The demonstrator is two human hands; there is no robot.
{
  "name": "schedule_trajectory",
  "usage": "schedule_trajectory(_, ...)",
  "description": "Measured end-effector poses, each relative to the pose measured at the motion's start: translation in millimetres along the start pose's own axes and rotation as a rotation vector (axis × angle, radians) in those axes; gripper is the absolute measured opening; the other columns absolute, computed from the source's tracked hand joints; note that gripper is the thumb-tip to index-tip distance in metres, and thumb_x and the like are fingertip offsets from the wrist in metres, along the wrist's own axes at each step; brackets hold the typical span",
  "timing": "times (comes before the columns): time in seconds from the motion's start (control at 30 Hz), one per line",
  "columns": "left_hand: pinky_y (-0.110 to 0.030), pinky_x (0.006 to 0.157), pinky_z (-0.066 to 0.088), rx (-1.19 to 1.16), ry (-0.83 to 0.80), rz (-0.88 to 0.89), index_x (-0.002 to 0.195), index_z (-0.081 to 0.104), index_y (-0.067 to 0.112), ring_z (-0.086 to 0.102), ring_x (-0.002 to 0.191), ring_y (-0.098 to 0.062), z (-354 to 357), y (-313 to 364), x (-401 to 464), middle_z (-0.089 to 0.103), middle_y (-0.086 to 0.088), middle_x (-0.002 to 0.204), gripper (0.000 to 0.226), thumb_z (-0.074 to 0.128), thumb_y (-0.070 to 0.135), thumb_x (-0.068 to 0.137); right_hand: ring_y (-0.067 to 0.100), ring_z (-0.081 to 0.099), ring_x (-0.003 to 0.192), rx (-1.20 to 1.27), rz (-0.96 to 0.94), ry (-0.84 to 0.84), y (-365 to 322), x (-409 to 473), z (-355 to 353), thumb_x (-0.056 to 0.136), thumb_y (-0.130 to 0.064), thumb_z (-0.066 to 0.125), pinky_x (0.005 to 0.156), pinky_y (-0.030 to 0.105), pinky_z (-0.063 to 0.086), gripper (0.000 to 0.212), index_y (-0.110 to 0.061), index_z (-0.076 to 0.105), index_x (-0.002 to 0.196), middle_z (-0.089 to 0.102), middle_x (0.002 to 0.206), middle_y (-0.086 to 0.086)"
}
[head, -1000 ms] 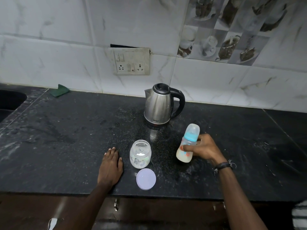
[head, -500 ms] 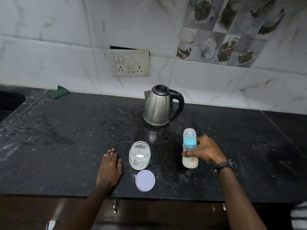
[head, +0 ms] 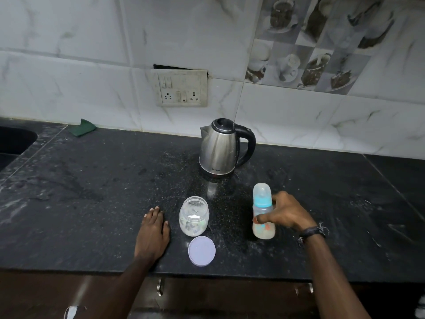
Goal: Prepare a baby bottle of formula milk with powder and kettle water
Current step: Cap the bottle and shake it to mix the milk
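A baby bottle (head: 262,210) with a blue collar and clear cap stands upright on the black counter (head: 92,192), holding pale milky liquid. My right hand (head: 285,212) holds it from the right, thumb across its front and fingers behind. Left of it stands an open clear jar (head: 193,216) with white powder inside. Its lilac lid (head: 201,250) lies flat in front of the jar. My left hand (head: 153,236) rests flat on the counter beside the jar, fingers straight. A steel kettle (head: 219,149) with a black handle stands behind, lid closed.
A tiled wall with a socket panel (head: 182,88) rises behind the counter. A green cloth (head: 85,130) lies at the back left, near a dark sink (head: 13,141). The counter's front edge runs just below my wrists, above cabinet handles (head: 160,287).
The bottle, tilted in my right hand a second ago, now stands upright on the counter. My left hand, the jar and the lid have stayed put.
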State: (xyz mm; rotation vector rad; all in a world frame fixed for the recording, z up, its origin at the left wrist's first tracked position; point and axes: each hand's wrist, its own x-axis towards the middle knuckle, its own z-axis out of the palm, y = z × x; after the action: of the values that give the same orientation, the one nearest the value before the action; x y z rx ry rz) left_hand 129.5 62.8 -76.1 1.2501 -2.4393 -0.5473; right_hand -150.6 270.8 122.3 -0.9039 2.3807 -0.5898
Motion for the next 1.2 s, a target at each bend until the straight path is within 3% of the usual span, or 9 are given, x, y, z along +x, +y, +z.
schedule_trajectory(0.1,-0.051,0.112,0.038,0.000,0.002,0.006,0.122,0.064,-0.007,0.052,0.129,-0.042,-0.5,1.2,1.2,0.057,-0.027,0.136,0.062,0.030,0.036,0.094,0.014,0.073,0.082,0.085,0.011,0.055,-1.9,1.2,3.8,0.053,-0.036,0.091,0.084,0.041,0.059,0.043,-0.016,0.075,0.088,0.076,0.086,-0.001)
schedule_trajectory(0.2,-0.051,0.113,0.038,0.000,-0.001,-0.004,0.122,0.064,-0.007,0.052,0.130,-0.041,1.2,-0.1,1.3,0.057,-0.026,0.137,0.062,0.030,0.036,0.094,0.016,0.070,0.081,-0.003,0.022,0.120,-3.9,2.5,3.2,0.039,-0.056,0.083,0.075,0.037,0.058,0.059,-0.018,0.071,0.083,0.073,0.085,-0.002)
schedule_trajectory(0.33,-0.051,0.112,0.039,0.001,0.007,0.001,0.121,0.065,-0.007,0.053,0.129,-0.042,-0.4,0.5,1.6,0.058,-0.026,0.136,0.062,0.030,0.036,0.094,0.014,0.071,0.082,0.068,0.030,0.136,-4.9,1.9,5.3,0.052,-0.041,0.091,0.076,0.035,0.058,0.042,-0.019,0.072,0.082,0.074,0.085,-0.005)
schedule_trajectory(0.43,-0.051,0.111,0.039,0.006,0.010,-0.002,0.121,0.065,-0.007,0.053,0.129,-0.041,0.0,0.4,0.2,0.058,-0.026,0.136,0.061,0.030,0.036,0.094,0.018,0.069,0.083,-0.010,0.026,0.175,-3.2,3.2,3.9,0.034,-0.062,0.079,0.073,0.037,0.057,0.067,-0.019,0.069,0.085,0.071,0.087,-0.001)
schedule_trajectory(0.57,-0.051,0.111,0.040,0.004,0.014,-0.001,0.120,0.065,-0.006,0.054,0.128,-0.041,1.1,-0.4,1.8,0.058,-0.025,0.136,0.061,0.030,0.036,0.094,0.016,0.070,0.081,0.080,0.035,0.207,-2.1,3.4,5.2,0.051,-0.042,0.092,0.071,0.034,0.057,0.044,-0.018,0.071,0.082,0.073,0.083,-0.003)
schedule_trajectory(0.77,-0.053,0.110,0.041,0.001,0.015,-0.001,0.118,0.066,-0.007,0.055,0.126,-0.043,1.5,-1.0,2.1,0.060,-0.027,0.133,0.059,0.031,0.035,0.093,0.009,0.070,0.077,0.104,0.038,0.186,0.7,3.5,5.6,0.053,-0.037,0.093,0.067,0.028,0.055,0.038,-0.019,0.073,0.080,0.074,0.083,-0.004)
schedule_trajectory(0.9,-0.053,0.110,0.041,0.010,0.006,-0.006,0.120,0.065,-0.007,0.055,0.126,-0.043,2.8,-1.3,1.8,0.059,-0.026,0.134,0.060,0.031,0.035,0.093,0.016,0.069,0.078,0.045,0.066,0.252,2.3,6.1,5.7,0.039,-0.055,0.086,0.069,0.034,0.057,0.055,-0.020,0.070,0.078,0.072,0.082,-0.003)
schedule_trajectory(1.03,-0.051,0.111,0.040,0.015,0.001,-0.004,0.121,0.065,-0.006,0.054,0.127,-0.042,2.2,-0.6,2.8,0.059,-0.026,0.135,0.061,0.030,0.036,0.094,0.012,0.071,0.078,0.139,0.048,0.218,1.0,6.7,2.7,0.050,-0.041,0.093,0.076,0.040,0.060,0.041,-0.019,0.073,0.078,0.075,0.082,-0.004)
schedule_trajectory(1.2,-0.051,0.111,0.039,0.021,0.001,0.000,0.122,0.065,-0.006,0.054,0.128,-0.041,1.6,-1.2,2.0,0.058,-0.026,0.136,0.061,0.030,0.036,0.094,0.019,0.069,0.083,-0.028,0.061,0.258,0.7,7.6,1.2,0.050,-0.051,0.089,0.073,0.037,0.057,0.053,-0.022,0.068,0.089,0.072,0.090,-0.003)
